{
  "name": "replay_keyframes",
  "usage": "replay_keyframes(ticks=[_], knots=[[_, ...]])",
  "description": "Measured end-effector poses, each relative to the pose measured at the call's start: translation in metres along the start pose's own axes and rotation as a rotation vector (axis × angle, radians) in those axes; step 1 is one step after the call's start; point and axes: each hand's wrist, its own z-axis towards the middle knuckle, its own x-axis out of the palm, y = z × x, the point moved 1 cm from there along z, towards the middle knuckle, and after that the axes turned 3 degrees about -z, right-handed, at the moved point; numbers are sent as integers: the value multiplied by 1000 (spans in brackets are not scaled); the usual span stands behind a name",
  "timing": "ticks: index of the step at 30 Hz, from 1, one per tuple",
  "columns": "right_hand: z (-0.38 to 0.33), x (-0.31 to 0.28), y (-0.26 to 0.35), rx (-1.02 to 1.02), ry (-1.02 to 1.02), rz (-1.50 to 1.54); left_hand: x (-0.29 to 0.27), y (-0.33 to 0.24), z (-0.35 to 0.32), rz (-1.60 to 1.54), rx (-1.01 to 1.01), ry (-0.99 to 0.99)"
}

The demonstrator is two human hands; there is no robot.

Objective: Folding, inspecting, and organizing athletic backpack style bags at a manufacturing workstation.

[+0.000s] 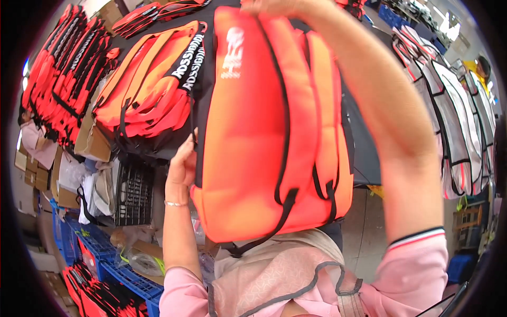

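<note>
Fingers of the right hand (266, 7) gripped the orange backpack (245, 137) by its top; the left hand (182, 162) lay against its side, grip unclear. Held at the black worktop (363, 140), it looked fully sewn, shoulder straps attached, but not yet set down.

A dark table (364, 156) stands over a grey tiled floor (365, 224).

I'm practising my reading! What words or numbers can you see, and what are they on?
I won't copy printed words, but lettering shows here:
Pale, partly blurred letters: red-orange backpack in front.
White letters on black: bag pile just left of it.
White letters, mostly too small: bags at far left.
</note>
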Motion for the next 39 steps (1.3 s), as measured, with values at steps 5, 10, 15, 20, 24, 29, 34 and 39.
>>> replay_keyframes(ticks=[5, 10, 15, 20, 24, 29, 34, 39], knots=[[-140, 78, -36, 219, 85, 303, -1, 26, -47, -253, -277, -148], [-286, 73, -25, 925, 183, 440, 55, 16, -58, 59, -13, -231], [-328, 68, 32, 906, 139, 275, 80, 4, -74, 219, -57, -318], [-357, 31, 70, 907, 252, 173, 67, 31, -119, 416, -164, -308], [-368, 49, 83, 715, 273, -212, 62, 69, -108, 631, -49, -324], [-359, 49, 103, 351, 301, 3, 97, 32, -54, 1568, 538, -61], [-287, 42, 69, 84, 7, 261, 134, 16, 71, 1730, 853, 563], [-173, 49, -9, 239, -134, 214, 136, -9, 213, 1573, 1105, 455]])
